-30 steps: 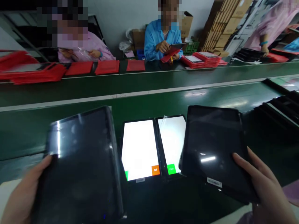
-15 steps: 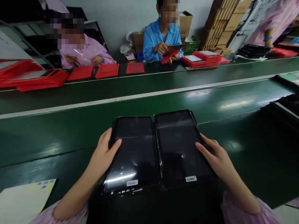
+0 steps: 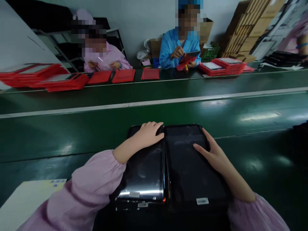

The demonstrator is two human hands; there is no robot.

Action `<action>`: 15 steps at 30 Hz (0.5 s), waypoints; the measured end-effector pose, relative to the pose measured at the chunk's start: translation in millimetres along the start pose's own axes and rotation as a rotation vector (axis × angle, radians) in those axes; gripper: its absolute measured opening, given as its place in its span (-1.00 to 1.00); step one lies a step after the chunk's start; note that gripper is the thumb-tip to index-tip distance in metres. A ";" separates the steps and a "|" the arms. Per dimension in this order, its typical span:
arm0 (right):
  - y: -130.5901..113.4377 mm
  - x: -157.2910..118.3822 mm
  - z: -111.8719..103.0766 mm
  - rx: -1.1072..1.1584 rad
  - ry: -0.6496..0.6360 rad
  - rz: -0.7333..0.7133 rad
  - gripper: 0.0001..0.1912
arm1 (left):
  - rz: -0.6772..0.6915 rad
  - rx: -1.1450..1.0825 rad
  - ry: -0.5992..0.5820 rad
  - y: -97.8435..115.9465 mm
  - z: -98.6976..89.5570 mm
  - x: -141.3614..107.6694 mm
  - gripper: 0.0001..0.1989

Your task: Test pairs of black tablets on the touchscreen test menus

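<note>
The left tablet (image 3: 144,175) is lying face up on the table near the person, and the right tablet (image 3: 185,163) is lying close beside it, with a thin gap running between them; under the left one, another tablet (image 3: 142,205) is poking out at the near end, and a bit of orange is showing there; the left hand (image 3: 148,135) is reaching across the top of the left tablet, half open, with its thumb and fingers spreading apart near the gap, and I cannot tell if it is gripping the edge or just resting; the right hand (image 3: 214,155) is holding the right tablet by its outer side, thumb lying on the glass. The left tablet is maybe risking a slide, because it is sitting unevenly on a slippery one; a hard push could be making the glass scratch; the green table (image 3: 250,154) is shining under the lamps, and white paper (image 3: 26,199) is lying at the left; across the way, a person in pink (image 3: 115,53) and a person in blue (image 3: 166,48) are sitting behind red pouches (image 3: 124,76), while brown boxes (image 3: 261,27) are standing behind.
</note>
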State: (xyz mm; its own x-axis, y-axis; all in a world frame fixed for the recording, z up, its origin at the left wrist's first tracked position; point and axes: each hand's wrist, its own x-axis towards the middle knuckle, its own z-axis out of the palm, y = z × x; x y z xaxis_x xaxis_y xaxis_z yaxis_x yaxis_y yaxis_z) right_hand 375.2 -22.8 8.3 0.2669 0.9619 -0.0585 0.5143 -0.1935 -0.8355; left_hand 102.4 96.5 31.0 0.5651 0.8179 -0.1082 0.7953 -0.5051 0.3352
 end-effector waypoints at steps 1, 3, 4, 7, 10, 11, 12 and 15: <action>-0.1 -0.3 0.5 0.043 -0.014 0.038 0.14 | -0.005 -0.002 -0.004 0.9 -2.1 1.5 -0.39; 1.4 -3.4 0.2 0.108 -0.022 0.092 0.08 | -0.016 -0.003 -0.010 0.9 -4.4 -2.1 -0.41; 2.3 -5.3 -0.4 0.127 -0.018 0.103 0.05 | -0.022 -0.004 -0.012 0.8 -4.9 -5.5 -0.42; 1.8 -9.4 -1.2 0.152 -0.005 0.113 0.02 | -0.046 -0.002 -0.023 2.9 -5.5 -13.8 -0.44; -3.6 -10.0 1.0 0.144 0.023 0.121 0.03 | -0.076 0.006 -0.032 8.3 -5.1 -13.0 -0.47; -5.5 -9.6 2.1 0.134 0.044 0.117 0.01 | -0.087 0.009 -0.031 10.3 -4.7 -10.9 -0.49; -6.9 -8.9 2.9 0.122 0.069 0.108 -0.02 | -0.098 0.012 -0.028 12.1 -4.4 -8.3 -0.50; -6.3 -7.9 1.1 0.093 0.138 0.074 -0.12 | -0.126 0.017 -0.018 17.0 -4.4 0.3 -0.55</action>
State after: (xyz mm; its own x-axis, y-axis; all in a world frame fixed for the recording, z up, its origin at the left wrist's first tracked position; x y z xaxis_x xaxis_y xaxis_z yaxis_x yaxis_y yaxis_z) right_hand 369.0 -28.9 13.5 0.4135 0.9091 -0.0512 0.4135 -0.2376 -0.8790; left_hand 115.1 89.4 40.8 0.4637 0.8705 -0.1651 0.8639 -0.4028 0.3024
